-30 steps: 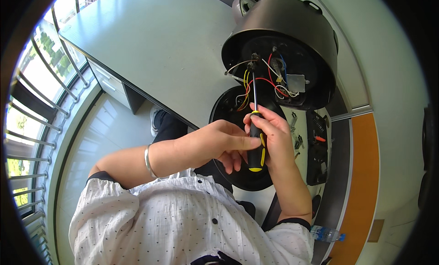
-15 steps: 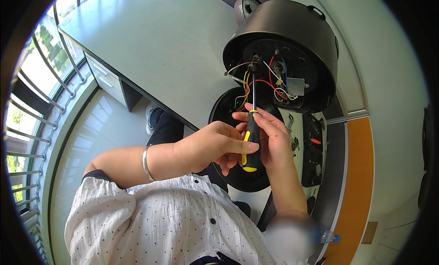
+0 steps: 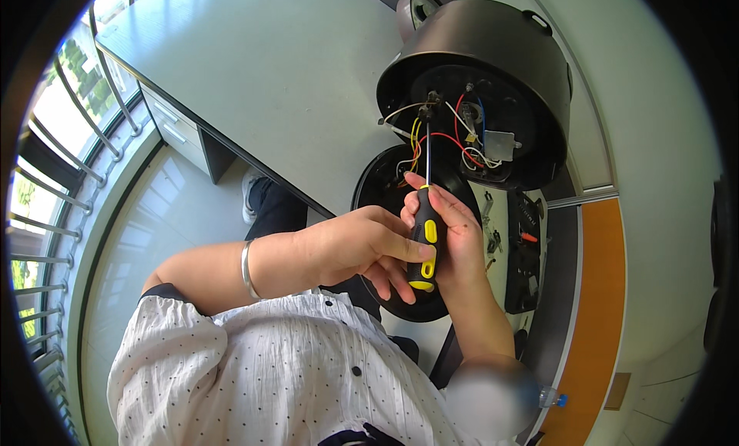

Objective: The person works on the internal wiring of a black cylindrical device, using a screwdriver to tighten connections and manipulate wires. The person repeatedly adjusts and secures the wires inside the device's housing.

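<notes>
A black-and-yellow screwdriver [image 3: 424,238] points away from me, its shaft reaching into the opened underside of a dark cooker-like pot body [image 3: 477,42] lying on its side. The tip meets a small dark fitting [image 3: 428,110] there; exact contact is too small to see. My right hand [image 3: 460,234] is closed around the upper handle, with fingers near the collar. My left hand [image 3: 377,242] pinches the lower handle from the left, thumb across it and other fingers partly behind. Red, yellow, white and blue wires [image 3: 450,138] hang inside the body, some leading down to a round black cover [image 3: 373,180].
A pale desk [image 3: 254,69] spreads to the left, with drawers [image 3: 173,126] below. Right of the cover lies a black tool case [image 3: 525,250] with an orange-handled tool, beside small metal parts [image 3: 491,234]. A blue-capped bottle [image 3: 550,397] is at lower right.
The screwdriver handle has turned, so its yellow inlays now face up instead of left. My left fingers have shifted slightly along with it, and the right fingers have closed nearer the handle.
</notes>
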`<state>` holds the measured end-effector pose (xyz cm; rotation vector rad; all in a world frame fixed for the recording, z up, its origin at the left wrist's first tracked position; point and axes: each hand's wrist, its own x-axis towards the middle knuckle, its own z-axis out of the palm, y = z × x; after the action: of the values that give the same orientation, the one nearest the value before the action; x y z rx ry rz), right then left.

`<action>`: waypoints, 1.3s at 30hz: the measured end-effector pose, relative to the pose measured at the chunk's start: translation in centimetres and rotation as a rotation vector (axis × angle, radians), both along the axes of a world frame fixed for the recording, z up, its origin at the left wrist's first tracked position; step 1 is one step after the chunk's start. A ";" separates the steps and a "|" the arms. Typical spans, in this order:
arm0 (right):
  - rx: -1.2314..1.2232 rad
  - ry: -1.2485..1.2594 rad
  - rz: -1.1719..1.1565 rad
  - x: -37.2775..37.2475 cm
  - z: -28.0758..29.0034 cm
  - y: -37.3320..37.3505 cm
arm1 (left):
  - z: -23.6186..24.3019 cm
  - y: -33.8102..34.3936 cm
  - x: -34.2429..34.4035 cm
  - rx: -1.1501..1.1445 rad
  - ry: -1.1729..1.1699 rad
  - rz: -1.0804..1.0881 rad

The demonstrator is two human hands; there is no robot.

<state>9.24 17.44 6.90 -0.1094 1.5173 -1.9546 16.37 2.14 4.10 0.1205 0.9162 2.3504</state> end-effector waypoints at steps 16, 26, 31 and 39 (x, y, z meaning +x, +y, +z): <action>0.174 0.146 0.062 -0.4 0.9 0.1 | 0.0 -0.3 0.0 0.104 -0.008 0.007; 0.412 0.269 0.103 0.0 1.7 -0.5 | 0.0 0.5 0.5 -0.170 0.034 0.199; 0.191 0.141 0.037 0.0 1.2 -0.1 | 0.2 0.5 0.4 -0.012 0.000 0.096; 0.044 0.052 0.084 -0.2 0.6 -0.2 | -0.4 0.3 0.5 -0.051 0.011 0.137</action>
<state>9.00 17.26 7.53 -0.2027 1.5628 -1.8646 16.90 2.46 3.70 0.0521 1.0176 2.4517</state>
